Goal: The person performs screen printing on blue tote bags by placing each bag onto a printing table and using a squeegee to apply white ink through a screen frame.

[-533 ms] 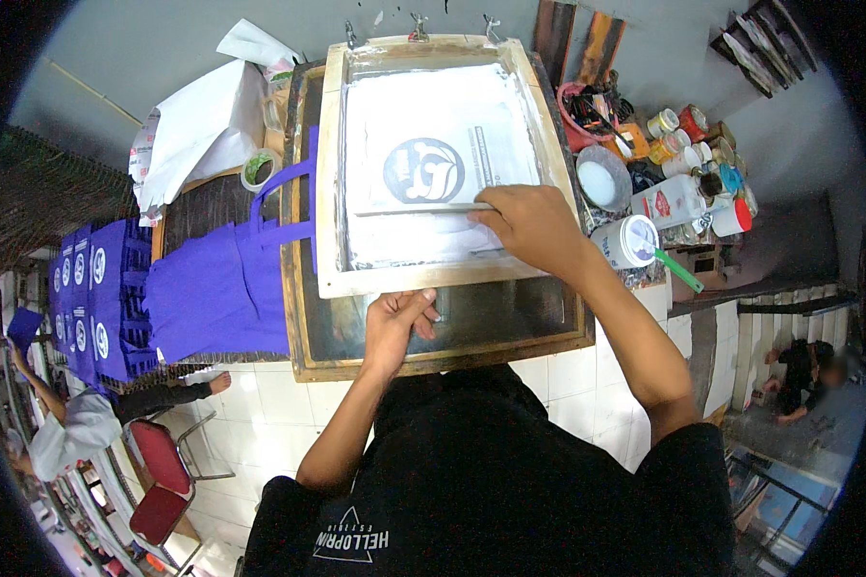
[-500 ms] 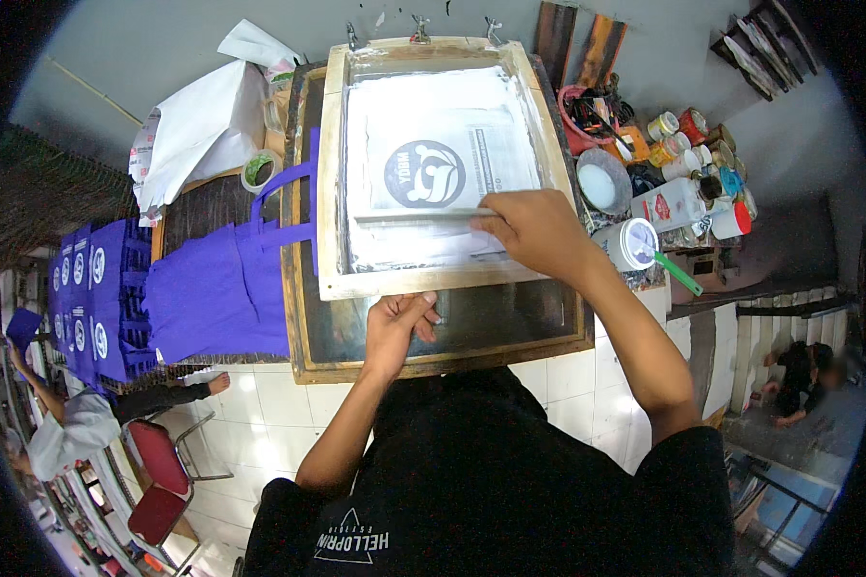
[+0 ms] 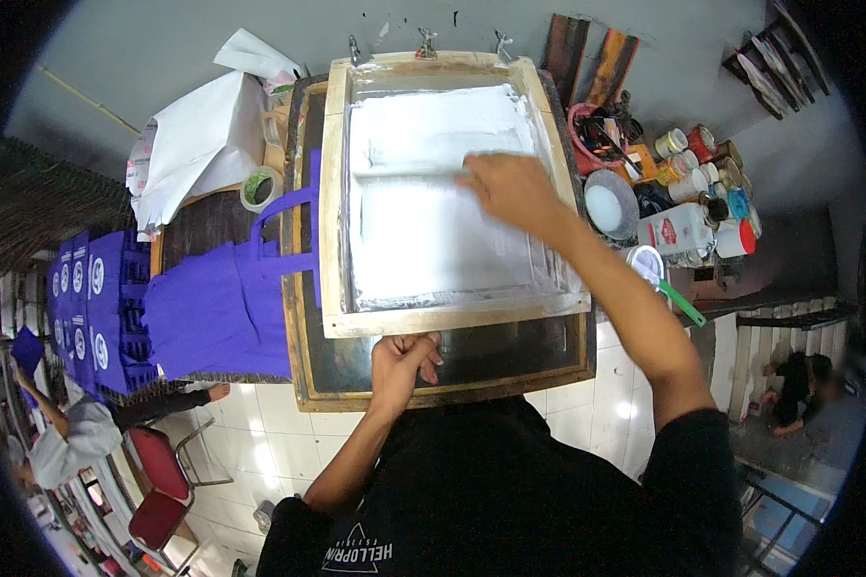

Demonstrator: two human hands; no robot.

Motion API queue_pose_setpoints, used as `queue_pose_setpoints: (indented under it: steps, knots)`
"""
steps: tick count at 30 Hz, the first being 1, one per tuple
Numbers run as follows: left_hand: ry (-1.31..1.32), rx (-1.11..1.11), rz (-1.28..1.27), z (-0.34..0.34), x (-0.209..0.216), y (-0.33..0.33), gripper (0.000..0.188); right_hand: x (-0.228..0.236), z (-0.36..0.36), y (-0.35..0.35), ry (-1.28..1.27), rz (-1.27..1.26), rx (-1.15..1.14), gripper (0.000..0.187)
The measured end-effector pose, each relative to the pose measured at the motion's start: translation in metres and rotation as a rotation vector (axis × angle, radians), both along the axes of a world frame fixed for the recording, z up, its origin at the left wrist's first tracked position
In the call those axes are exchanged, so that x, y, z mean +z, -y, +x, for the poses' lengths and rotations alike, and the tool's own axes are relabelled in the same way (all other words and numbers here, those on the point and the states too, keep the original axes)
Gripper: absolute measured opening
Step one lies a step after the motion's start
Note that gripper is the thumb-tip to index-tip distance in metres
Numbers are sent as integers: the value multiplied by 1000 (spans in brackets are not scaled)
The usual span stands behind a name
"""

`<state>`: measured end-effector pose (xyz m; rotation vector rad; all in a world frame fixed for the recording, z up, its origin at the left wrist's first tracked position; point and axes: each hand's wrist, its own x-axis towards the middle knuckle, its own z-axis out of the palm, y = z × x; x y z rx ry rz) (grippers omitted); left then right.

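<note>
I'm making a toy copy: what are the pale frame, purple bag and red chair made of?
Pale frame: probably matte wood, tan and smudged. Purple bag: likely dull fabric, as it wrinkles. Red chair: gleaming tubes, probably metal; smooth-looking padding, maybe vinyl or cloth.

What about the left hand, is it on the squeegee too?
No, the left hand is at the wooden frame's near edge; only the right hand grips the squeegee.

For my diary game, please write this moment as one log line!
right hand: holding blurred long grey bar | left hand: at near edge of rectangular pale wooden frame | inside frame: white coating
</note>
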<state>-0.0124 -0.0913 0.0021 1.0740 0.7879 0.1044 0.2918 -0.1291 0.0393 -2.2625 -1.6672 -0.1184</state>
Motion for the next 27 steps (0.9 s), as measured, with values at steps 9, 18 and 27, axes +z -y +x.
queue_pose_setpoints:
  steps: [9,18,27]
  knots:
    - [146,213,-567,-9,12,-7,45,43,105,-79,-205,-245,-54,50]
    - [145,-158,912,96,74,-105,30,7,104,-59,76,25,-241,65]
    - [13,-235,1445,192,50,-207,31,-10,65,-40,154,105,-255,65]
